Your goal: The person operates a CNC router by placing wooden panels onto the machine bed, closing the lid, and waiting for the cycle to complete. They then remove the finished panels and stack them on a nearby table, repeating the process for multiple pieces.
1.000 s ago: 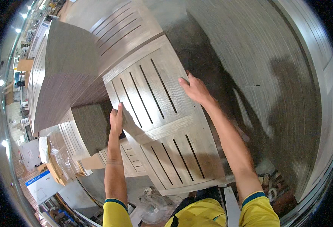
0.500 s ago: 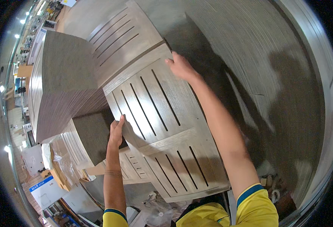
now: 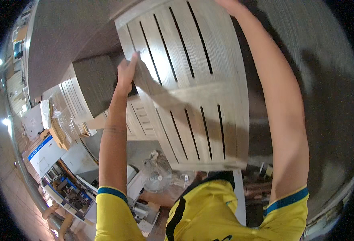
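Note:
A tall pale grey-brown wooden cabinet door (image 3: pixel 185 90) with two groups of long slots stands before me, its lower end near my waist. My left hand (image 3: pixel 126 74) grips its left edge, thumb on the front face and the other fingers partly hidden behind the edge. At the top border of the view, my right hand (image 3: pixel 230 5) is beside the door's upper right edge. Its fingers are mostly cut off by the picture's edge, so their hold does not show. A shadow of my left arm falls across the slots.
Left of the door are a large dark wood-grain cabinet side (image 3: pixel 64 40) and a smaller box-like unit (image 3: pixel 94 84) with a slotted front. A floor fan (image 3: pixel 157 176) stands below, with a blue-and-white machine (image 3: pixel 50 156) at lower left. A dark wood-grain surface (image 3: pixel 325 120) borders the right.
My view has shifted, so the door and both hands appear higher. The right hand has moved to the top border and is mostly out of view; the left still grips the left edge.

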Demonstrator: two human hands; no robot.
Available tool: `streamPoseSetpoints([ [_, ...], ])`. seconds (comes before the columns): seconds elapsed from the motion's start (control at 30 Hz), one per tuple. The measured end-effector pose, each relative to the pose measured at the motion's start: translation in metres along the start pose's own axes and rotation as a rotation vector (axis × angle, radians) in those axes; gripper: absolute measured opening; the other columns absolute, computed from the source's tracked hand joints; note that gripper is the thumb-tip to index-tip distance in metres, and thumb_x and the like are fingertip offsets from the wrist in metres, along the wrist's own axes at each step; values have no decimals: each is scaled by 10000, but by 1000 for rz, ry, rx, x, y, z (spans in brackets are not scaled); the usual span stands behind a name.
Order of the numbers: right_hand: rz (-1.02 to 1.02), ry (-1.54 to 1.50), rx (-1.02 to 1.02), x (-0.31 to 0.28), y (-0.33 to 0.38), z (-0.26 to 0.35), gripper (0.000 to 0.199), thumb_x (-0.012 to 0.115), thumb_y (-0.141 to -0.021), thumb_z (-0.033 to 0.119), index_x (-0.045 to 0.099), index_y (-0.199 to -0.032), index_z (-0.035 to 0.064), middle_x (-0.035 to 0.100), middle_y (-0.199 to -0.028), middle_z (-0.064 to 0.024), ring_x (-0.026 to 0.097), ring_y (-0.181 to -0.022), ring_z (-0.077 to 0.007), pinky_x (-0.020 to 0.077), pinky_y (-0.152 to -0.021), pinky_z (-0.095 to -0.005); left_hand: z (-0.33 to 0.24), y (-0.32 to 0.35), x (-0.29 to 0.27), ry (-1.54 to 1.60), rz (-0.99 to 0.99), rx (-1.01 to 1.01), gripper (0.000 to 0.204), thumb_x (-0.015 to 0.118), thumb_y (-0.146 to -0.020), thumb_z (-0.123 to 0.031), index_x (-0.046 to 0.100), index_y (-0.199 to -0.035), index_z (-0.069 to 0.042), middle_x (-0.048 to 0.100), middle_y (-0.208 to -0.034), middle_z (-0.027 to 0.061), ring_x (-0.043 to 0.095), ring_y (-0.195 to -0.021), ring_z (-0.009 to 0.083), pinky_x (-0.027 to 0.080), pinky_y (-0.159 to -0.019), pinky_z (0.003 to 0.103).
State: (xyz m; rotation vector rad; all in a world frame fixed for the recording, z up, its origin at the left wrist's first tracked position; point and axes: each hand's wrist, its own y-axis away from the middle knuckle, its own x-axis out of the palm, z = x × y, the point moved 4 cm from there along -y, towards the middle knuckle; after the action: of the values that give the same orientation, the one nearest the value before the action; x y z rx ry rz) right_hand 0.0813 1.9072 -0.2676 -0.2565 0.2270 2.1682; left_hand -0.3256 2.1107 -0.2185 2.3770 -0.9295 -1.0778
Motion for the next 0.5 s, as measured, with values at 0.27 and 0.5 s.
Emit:
streamPoseSetpoints([
  [0.27, 28, 156, 144, -58, 332, 12, 598, 621, -1115, 316, 474, -1619, 29, 603, -1556, -224, 585, -1448, -333, 446, -1203, -431, 148, 191, 40, -48, -255, -52, 589, 517, -1145, -533, 502, -895, 1, 441, -809, 21, 402, -792, 162, 414, -721, 366],
  [0.5, 148, 237, 766, -112, 654, -5, 635, 625, -1103, 394, 512, -1510, -82, 697, -1326, -333, 699, -1229, -459, 546, -1029, -500, 275, 406, 72, -32, -105, -299, 629, 530, -1130, -559, 596, -964, 44, 529, -864, 55, 465, -853, 169, 468, -789, 386],
])
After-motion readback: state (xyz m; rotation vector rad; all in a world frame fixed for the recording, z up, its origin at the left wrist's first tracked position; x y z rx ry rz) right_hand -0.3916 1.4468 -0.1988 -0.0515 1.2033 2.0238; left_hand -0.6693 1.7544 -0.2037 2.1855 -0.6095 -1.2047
